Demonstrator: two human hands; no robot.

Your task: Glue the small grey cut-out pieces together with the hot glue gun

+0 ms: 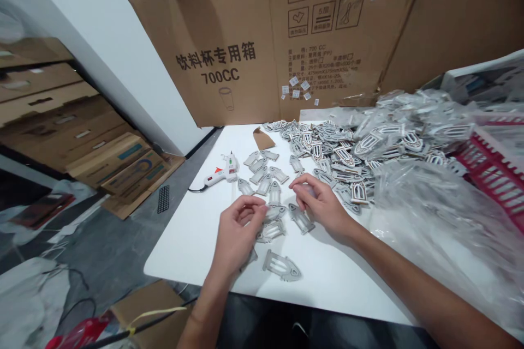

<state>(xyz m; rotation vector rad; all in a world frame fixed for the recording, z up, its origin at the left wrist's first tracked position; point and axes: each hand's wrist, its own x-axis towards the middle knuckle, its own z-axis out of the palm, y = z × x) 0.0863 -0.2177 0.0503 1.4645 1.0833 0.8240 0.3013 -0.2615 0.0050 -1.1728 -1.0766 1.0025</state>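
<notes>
My left hand (239,229) hovers over the white table (184,245) with its fingers curled and thumb near the index finger. What it holds, if anything, is hidden. To its right, my right hand (323,204) has thumb and fingers drawn together; a pale bit shows between them, too small to name. A grey arch-shaped window-like piece (301,219) lies just below the right fingers. Similar flat grey pieces (274,194) are spread between and beyond the hands. Another single grey piece (281,265) lies nearer the front edge.
A white glue gun (223,172) stands at the left, near a brown cardboard scrap (263,139). Arch-shaped pieces (327,147) are heaped at the back right beside plastic bags (426,218) and a magenta basket (491,174). A large carton (229,22) rises behind.
</notes>
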